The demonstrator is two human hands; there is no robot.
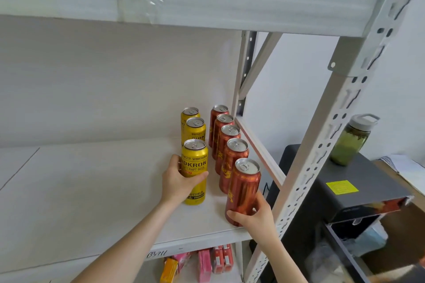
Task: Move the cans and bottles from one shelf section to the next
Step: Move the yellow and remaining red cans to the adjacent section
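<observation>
On the white shelf board (pixel 92 190) stand two rows of tall cans at the right end. My left hand (pixel 178 179) is wrapped around the front yellow can (pixel 195 163), which stands upright on the board. Two more yellow cans (pixel 195 128) line up behind it. My right hand (pixel 253 216) grips the lower part of the front red can (pixel 243 186), near the shelf's front edge. Several red cans (pixel 230 138) stand in a row behind that one, along the right side rail.
A slotted metal upright (pixel 322 145) rises just right of the red cans. Beyond it a black box (pixel 340 181) carries a green-filled bottle (pixel 351 142). Foam-wrapped shelf (pixel 207 0) hangs overhead. Coloured packets (pixel 207 262) lie on the shelf below.
</observation>
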